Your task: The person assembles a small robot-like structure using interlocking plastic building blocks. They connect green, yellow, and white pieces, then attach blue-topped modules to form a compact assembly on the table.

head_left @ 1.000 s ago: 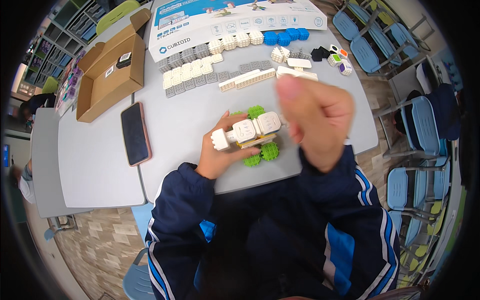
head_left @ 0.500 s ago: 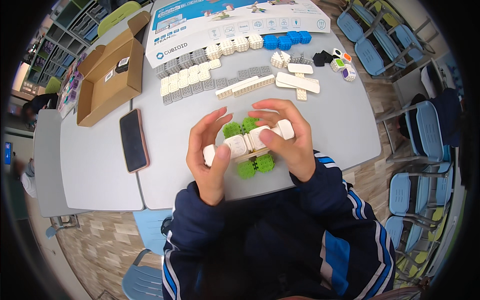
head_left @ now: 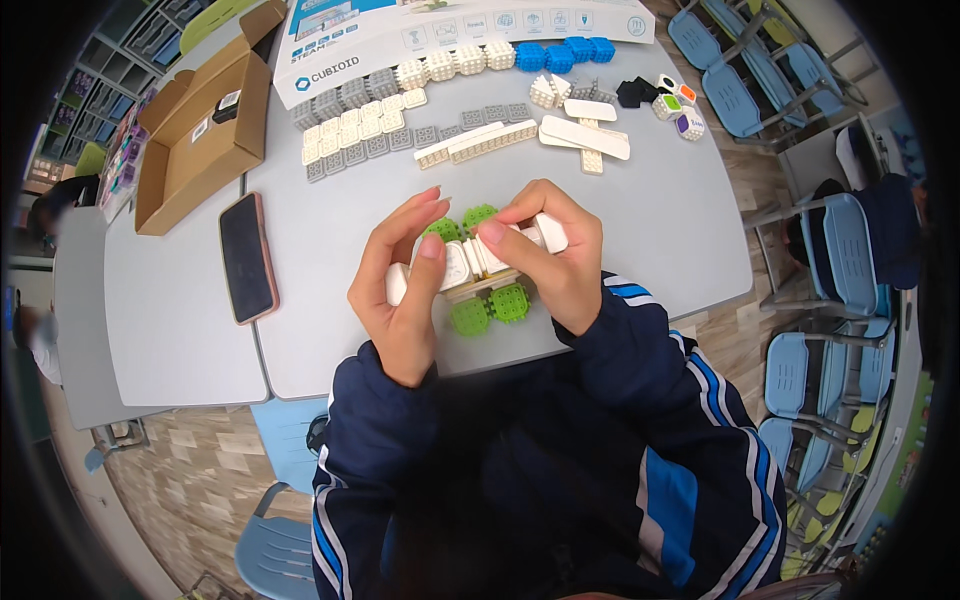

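A block model [head_left: 457,263] of white pieces with green blocks [head_left: 470,318] along both sides is held between the two hands above the near part of the surface [head_left: 330,340]; whether its underside touches down there, I cannot tell. The left hand [head_left: 395,285] curls around the white left end, covering much of it. The right hand [head_left: 560,255] grips the other half, thumb laid over the top, so the piece beneath is partly hidden. Beyond them lie white strips [head_left: 475,145], crossed white plates [head_left: 585,138] and a row of blue blocks [head_left: 560,55]. To the left are a phone [head_left: 248,258], its screen dark, and an open cardboard box [head_left: 165,195] holding a small black object that seems to bear a pale label. Behind the blocks, a large printed box [head_left: 385,75] is cut off by the upper edge.
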`<state>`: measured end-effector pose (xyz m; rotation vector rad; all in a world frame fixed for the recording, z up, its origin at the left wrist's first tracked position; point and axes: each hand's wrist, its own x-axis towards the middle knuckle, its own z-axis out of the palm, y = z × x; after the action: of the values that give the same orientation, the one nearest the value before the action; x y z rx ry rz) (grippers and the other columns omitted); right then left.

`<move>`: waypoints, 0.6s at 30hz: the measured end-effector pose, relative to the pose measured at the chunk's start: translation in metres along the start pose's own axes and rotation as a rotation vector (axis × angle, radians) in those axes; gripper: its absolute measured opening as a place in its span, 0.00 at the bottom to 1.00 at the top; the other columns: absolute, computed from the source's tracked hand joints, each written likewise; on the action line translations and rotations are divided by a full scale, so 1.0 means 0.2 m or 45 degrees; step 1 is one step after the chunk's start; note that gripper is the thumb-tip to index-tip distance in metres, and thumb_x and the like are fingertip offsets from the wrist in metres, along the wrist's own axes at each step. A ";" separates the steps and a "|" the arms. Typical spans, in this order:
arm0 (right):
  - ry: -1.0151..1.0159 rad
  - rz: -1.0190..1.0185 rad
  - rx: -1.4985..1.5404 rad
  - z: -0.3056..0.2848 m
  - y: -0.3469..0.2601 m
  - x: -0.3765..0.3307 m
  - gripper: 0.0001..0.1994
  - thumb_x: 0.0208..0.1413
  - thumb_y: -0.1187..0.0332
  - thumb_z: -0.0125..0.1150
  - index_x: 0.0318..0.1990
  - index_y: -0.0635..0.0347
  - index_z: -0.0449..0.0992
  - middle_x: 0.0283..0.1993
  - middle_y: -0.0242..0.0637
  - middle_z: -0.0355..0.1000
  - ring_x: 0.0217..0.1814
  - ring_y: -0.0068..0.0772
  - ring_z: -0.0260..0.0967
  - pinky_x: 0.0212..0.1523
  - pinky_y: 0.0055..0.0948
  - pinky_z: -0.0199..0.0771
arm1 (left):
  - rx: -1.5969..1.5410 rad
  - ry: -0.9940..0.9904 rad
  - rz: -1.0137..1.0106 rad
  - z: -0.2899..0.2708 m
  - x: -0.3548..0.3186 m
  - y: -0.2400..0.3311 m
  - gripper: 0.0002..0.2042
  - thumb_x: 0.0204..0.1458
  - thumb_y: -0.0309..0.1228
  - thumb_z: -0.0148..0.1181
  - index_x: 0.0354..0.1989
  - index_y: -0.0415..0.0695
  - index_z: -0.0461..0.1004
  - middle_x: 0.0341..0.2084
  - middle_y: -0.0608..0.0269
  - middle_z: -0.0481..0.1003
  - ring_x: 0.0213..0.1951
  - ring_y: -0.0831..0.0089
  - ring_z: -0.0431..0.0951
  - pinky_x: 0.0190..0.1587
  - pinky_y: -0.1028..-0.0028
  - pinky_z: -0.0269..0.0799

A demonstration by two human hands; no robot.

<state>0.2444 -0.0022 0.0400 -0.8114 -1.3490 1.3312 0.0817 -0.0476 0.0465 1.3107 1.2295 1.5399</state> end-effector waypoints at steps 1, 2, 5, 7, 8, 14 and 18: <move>-0.039 0.020 0.032 -0.02 0.01 0.00 0.08 0.55 0.72 0.67 0.38 0.63 0.74 0.37 0.31 0.74 0.40 0.17 0.69 0.43 0.22 0.69 | -0.072 -0.030 -0.007 0.00 0.00 0.00 0.20 0.59 0.26 0.56 0.59 0.34 0.67 0.59 0.46 0.69 0.60 0.59 0.71 0.63 0.63 0.63; -0.079 0.036 0.071 -0.04 0.02 0.01 0.09 0.55 0.72 0.67 0.40 0.63 0.74 0.40 0.32 0.74 0.43 0.19 0.69 0.46 0.23 0.69 | -0.138 -0.060 -0.012 -0.01 0.00 -0.01 0.22 0.58 0.27 0.57 0.61 0.35 0.65 0.60 0.46 0.68 0.60 0.58 0.70 0.63 0.62 0.62; -0.163 -0.035 0.135 -0.10 -0.01 0.01 0.14 0.54 0.72 0.68 0.47 0.64 0.73 0.49 0.35 0.72 0.51 0.24 0.68 0.56 0.28 0.66 | -0.127 -0.143 0.135 -0.09 -0.01 -0.03 0.29 0.55 0.28 0.60 0.66 0.36 0.58 0.61 0.46 0.66 0.61 0.55 0.70 0.64 0.60 0.61; -0.225 -0.044 0.163 -0.16 -0.03 0.00 0.19 0.53 0.74 0.68 0.53 0.65 0.73 0.54 0.36 0.69 0.58 0.30 0.66 0.64 0.33 0.60 | -0.120 -0.088 0.184 -0.14 -0.04 0.00 0.29 0.51 0.27 0.65 0.63 0.36 0.63 0.59 0.48 0.69 0.60 0.56 0.70 0.65 0.60 0.59; -0.288 -0.045 0.092 -0.24 -0.03 0.00 0.20 0.54 0.74 0.67 0.54 0.65 0.73 0.54 0.37 0.69 0.58 0.30 0.66 0.65 0.33 0.60 | -0.043 -0.154 0.173 -0.18 -0.05 -0.03 0.28 0.51 0.27 0.66 0.61 0.36 0.65 0.57 0.48 0.71 0.59 0.57 0.70 0.65 0.60 0.59; -0.441 -0.063 -0.013 -0.36 0.04 0.00 0.21 0.54 0.75 0.68 0.56 0.66 0.73 0.53 0.38 0.70 0.58 0.31 0.66 0.65 0.35 0.62 | 0.035 -0.174 0.018 -0.27 -0.11 -0.08 0.23 0.45 0.20 0.69 0.53 0.34 0.73 0.47 0.52 0.77 0.53 0.64 0.75 0.61 0.67 0.64; -0.406 -0.149 -0.108 -0.34 0.04 0.01 0.24 0.53 0.73 0.69 0.58 0.66 0.72 0.52 0.39 0.70 0.57 0.32 0.67 0.63 0.34 0.64 | 0.041 -0.193 0.025 -0.28 -0.10 -0.08 0.24 0.45 0.19 0.70 0.53 0.34 0.72 0.47 0.51 0.77 0.53 0.64 0.76 0.60 0.67 0.65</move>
<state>0.3064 0.0194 0.0221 -0.5815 -1.6861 1.3572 0.0292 -0.0735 0.0260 1.4365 1.1529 1.4119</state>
